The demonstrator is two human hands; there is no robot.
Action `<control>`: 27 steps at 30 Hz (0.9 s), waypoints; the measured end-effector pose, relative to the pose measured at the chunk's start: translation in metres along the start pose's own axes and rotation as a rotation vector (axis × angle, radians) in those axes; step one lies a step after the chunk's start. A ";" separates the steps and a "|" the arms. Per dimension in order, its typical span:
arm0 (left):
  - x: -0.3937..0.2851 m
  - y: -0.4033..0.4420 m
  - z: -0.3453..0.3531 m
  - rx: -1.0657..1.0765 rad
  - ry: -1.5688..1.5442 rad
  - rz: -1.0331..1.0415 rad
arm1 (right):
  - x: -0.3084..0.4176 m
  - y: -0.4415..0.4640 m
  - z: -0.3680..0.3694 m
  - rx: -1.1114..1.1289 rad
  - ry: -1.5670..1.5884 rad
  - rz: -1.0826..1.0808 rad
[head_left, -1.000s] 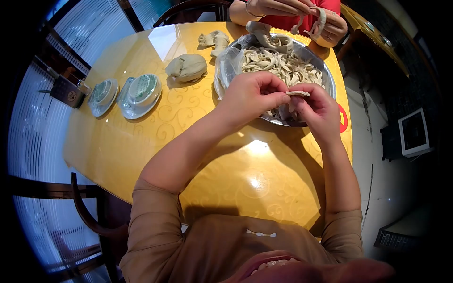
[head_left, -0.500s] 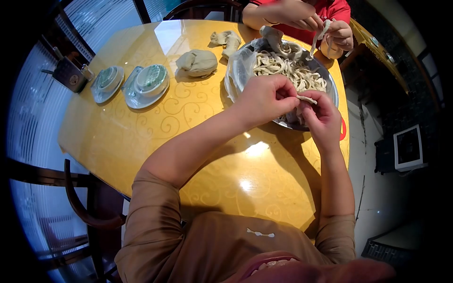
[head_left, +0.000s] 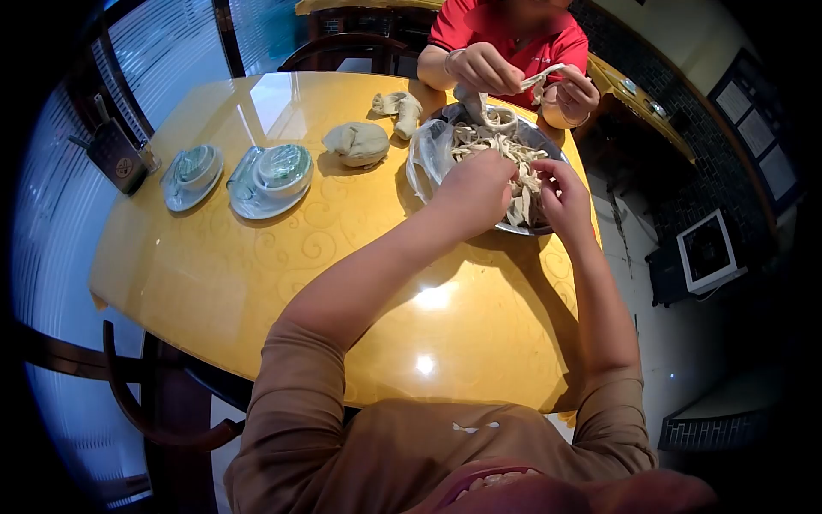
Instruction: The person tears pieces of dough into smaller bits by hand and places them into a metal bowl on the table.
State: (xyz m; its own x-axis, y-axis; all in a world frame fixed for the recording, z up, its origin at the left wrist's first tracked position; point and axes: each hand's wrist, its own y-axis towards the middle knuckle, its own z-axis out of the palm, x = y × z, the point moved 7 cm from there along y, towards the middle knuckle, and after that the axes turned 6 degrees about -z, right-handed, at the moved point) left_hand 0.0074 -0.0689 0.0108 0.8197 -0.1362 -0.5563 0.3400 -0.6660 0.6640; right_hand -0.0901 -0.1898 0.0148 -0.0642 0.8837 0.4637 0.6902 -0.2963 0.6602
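A metal bowl (head_left: 558,152) holds a heap of pale, dough-like strips (head_left: 492,141). My left hand (head_left: 478,190) is over its near side, fingers curled in, with a pale dough-like piece (head_left: 521,206) hanging by the fingertips; the hand itself hides most of the grip. At the bowl's right rim is my right hand (head_left: 567,199), thumb and forefinger apart beside the strips. I see nothing clearly held in it. Thin clear plastic (head_left: 431,154) drapes over the bowl's left side.
Across the table, a person in red (head_left: 514,43) stretches a pale strip (head_left: 541,79) between both hands above the bowl. Left of the bowl lie a beige lump (head_left: 358,144) and a smaller twisted piece (head_left: 401,111). Two wrapped dish sets (head_left: 272,182) (head_left: 193,177) stand farther left on the yellow table (head_left: 257,283).
My hands have lowered towards the bowl and moved apart; the short strip pinched between them no longer shows there. The other person's hands hold their strip more level. The view has tilted up.
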 end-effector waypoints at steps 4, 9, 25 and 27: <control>-0.015 -0.001 -0.004 0.040 0.005 0.053 | 0.007 0.020 0.006 0.085 -0.226 -0.157; -0.033 -0.006 -0.004 0.275 0.168 0.046 | 0.016 0.050 0.031 0.495 -0.852 -0.294; -0.067 -0.022 0.008 0.712 0.309 0.205 | 0.042 0.094 0.062 0.680 -1.065 -0.306; -0.081 -0.025 0.002 0.626 0.280 0.330 | 0.041 0.087 0.060 0.689 -1.042 -0.301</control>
State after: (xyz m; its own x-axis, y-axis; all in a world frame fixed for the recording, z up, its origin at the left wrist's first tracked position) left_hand -0.0689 -0.0427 0.0380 0.9482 -0.2653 -0.1749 -0.2001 -0.9260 0.3202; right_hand 0.0103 -0.1575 0.0554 0.0937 0.8401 -0.5342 0.9953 -0.0650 0.0724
